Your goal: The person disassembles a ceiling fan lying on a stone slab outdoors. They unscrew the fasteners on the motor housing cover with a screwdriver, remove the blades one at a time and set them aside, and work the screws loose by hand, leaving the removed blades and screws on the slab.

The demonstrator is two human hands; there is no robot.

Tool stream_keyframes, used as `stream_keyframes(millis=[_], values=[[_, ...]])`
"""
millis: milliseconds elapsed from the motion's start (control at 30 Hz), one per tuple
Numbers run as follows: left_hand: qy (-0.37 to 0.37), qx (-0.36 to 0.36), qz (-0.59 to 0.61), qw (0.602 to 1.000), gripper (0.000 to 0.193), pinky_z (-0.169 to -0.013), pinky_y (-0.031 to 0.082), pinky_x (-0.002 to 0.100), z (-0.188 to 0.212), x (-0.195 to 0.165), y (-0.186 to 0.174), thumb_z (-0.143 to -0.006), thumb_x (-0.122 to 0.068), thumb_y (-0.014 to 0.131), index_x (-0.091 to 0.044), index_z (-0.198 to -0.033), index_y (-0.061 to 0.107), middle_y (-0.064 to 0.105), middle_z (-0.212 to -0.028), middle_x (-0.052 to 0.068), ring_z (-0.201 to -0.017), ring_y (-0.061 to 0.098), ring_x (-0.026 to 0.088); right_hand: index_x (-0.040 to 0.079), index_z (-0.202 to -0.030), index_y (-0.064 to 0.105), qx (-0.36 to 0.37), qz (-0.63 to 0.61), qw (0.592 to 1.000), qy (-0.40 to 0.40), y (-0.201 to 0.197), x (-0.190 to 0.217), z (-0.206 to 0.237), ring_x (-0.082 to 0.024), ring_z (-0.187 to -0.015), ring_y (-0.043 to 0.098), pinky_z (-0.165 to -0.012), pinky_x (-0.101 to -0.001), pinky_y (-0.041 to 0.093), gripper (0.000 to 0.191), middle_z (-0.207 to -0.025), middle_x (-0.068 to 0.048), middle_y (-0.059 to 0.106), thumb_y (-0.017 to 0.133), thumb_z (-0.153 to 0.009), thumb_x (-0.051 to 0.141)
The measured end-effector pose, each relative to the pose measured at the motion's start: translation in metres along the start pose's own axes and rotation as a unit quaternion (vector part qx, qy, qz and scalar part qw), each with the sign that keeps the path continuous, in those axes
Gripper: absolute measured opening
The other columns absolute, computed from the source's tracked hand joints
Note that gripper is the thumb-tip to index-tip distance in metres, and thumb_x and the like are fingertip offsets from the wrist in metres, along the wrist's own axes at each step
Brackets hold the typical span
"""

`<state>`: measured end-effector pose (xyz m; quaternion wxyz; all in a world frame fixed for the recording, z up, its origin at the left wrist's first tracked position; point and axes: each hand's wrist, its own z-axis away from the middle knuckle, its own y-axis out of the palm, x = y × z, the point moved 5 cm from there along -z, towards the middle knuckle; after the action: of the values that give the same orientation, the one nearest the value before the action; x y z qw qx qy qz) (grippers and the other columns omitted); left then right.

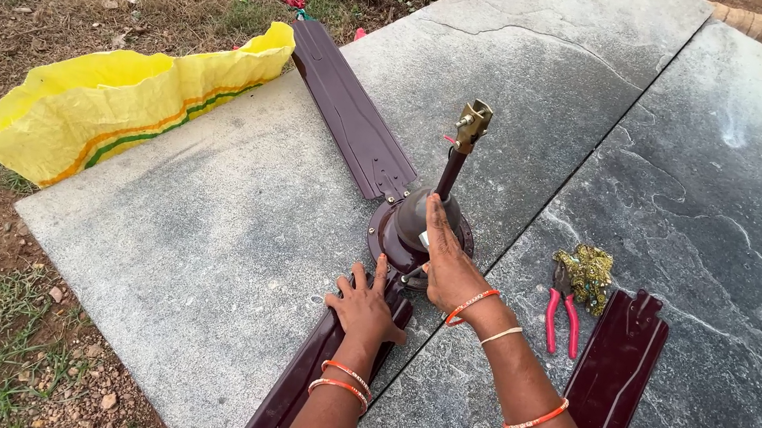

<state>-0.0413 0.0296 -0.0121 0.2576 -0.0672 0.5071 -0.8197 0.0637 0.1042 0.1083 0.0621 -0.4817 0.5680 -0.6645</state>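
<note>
A maroon ceiling fan lies on grey stone slabs [232,224]. Its motor hub [404,227] has a downrod topped by a brass bracket [473,121]. One blade [346,106] stretches up-left from the hub, another blade [289,393] runs toward me. My left hand [364,305] lies flat, fingers spread, on the near blade where it meets the hub. My right hand [448,264] rests against the right side of the hub, fingers reaching up along the cover. What its fingertips grip is hidden.
A loose third blade [616,368] lies on the right slab. Red-handled pliers [562,312] and a crumpled gold-coloured bundle [586,271] sit beside it. A yellow sack [120,106] lies at the slab's left edge, with dry grass and litter beyond.
</note>
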Motion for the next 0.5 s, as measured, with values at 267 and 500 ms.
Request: stream_keyframes(millis=[267,500], values=[[0.0,-0.013,0.003,1.0,0.162,-0.096,0.038,0.061,0.003,0.0,-0.001,-0.044,-0.054,0.101,-0.035,-0.165,-0.005,0.024,-0.155,0.01,-0.133,0.036,0.04,0.007,-0.145,0.044,-0.001,0.18,0.982,0.054,0.006,-0.017,0.002,-0.034,-0.139,0.047,-0.121,-0.0495,0.028,0.063,-0.137,-0.021,0.059,0.064,-0.087,-0.004],[0.001,-0.022,0.006,1.0,0.162,-0.095,0.038,0.06,0.004,0.0,-0.001,-0.043,-0.053,0.101,-0.035,-0.165,-0.005,0.025,-0.154,0.01,-0.133,0.036,0.04,0.018,-0.108,0.066,-0.025,0.201,0.976,0.075,-0.011,0.009,0.008,-0.026,-0.12,0.056,-0.101,-0.048,0.043,0.032,-0.115,-0.002,0.063,0.068,-0.082,0.0]])
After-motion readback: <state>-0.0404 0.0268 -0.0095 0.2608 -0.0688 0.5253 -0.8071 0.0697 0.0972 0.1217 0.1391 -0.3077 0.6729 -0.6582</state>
